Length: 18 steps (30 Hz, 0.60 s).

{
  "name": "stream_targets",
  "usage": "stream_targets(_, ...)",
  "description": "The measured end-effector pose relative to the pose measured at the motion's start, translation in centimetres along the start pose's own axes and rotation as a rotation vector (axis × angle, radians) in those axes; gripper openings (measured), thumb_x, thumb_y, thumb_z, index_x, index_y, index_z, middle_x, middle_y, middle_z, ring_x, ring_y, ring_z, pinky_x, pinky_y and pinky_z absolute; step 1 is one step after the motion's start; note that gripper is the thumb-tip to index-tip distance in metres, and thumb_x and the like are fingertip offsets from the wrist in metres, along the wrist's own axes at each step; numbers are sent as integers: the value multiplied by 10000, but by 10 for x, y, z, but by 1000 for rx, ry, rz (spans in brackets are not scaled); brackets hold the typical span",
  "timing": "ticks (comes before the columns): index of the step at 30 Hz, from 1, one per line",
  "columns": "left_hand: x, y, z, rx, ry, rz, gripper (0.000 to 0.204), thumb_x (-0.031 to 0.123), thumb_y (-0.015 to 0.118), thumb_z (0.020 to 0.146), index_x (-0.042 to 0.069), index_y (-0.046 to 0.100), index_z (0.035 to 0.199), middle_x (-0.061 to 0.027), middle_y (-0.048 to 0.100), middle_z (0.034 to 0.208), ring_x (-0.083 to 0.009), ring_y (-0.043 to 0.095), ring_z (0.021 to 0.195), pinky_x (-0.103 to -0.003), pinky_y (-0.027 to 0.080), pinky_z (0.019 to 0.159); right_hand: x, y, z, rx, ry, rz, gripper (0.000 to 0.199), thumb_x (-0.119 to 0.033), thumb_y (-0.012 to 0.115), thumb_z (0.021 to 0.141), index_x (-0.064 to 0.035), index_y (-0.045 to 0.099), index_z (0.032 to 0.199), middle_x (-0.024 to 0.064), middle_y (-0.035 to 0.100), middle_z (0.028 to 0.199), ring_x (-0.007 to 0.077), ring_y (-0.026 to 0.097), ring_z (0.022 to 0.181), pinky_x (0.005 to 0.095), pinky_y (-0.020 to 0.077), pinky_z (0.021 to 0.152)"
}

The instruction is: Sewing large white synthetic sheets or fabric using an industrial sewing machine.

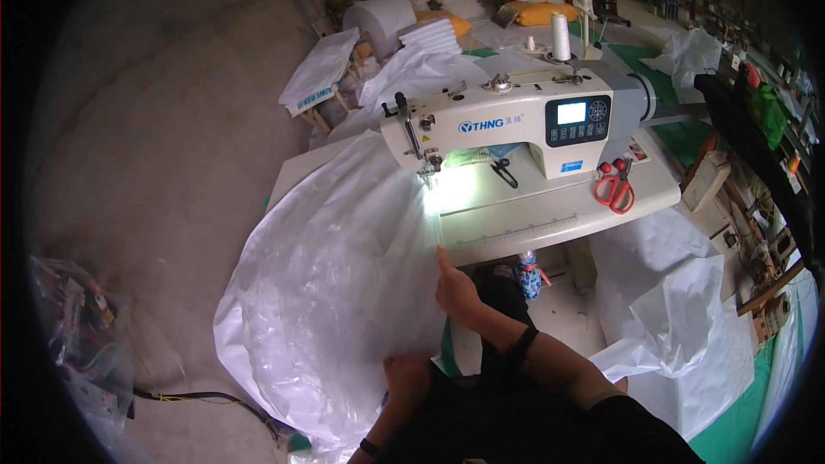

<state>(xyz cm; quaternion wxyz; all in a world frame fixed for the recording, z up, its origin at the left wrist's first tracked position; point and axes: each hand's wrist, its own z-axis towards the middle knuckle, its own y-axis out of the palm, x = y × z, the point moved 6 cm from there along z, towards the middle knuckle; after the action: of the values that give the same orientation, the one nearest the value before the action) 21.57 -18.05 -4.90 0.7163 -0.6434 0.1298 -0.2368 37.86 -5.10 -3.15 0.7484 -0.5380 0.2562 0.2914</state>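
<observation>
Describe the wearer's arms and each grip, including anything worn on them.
The right grip and left grip are ungloved. A broad black band circles the right wrist, and a narrower dark band the left. A black sleeve covers the right upper arm; the left sleeve can't be made out.

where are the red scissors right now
In the head view, the red scissors lie right of centre, on the sewing table near its right end, below and to the right of the machine's control panel.
</observation>
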Motion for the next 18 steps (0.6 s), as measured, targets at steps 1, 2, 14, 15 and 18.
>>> stream_targets(1,-2,-5,2,55,4,42,52,123,584,784,108,611,826,-79,620,861,-272,595,904,-462,418,814,2,3,3,-64,41,-64,731,-9,506,805,58,196,1463,259,618,773,423,635,711,493,501,686)
stream_targets(2,-2,-11,4,110,7,83,62,109,575,783,107,611,834,-80,621,860,-273,596,895,-460,420,804,0,0,5,-11,26,-36,733,-14,508,804,60,195,1463,259,620,776,423,638,716,490,505,689)
stream_targets(14,30,-56,60,105,219,-121,29,98,573,827,72,566,814,-119,584,771,-309,590,778,-441,431,771,-11,-24,21,-168,221,-42,775,-57,514,804,112,141,1461,286,656,876,427,665,817,480,524,760)
stream_targets(15,30,-54,65,119,223,-100,30,97,574,826,70,565,818,-121,580,767,-316,586,776,-445,430,761,-11,-23,20,-198,236,-32,777,-59,514,803,119,138,1459,290,657,884,428,666,822,484,522,767)
stream_targets(18,27,-47,77,146,198,-83,34,88,574,823,60,558,833,-132,567,767,-340,570,771,-458,425,733,-12,-22,19,-239,242,-55,780,-70,511,804,136,130,1453,293,659,896,427,668,824,487,522,771)
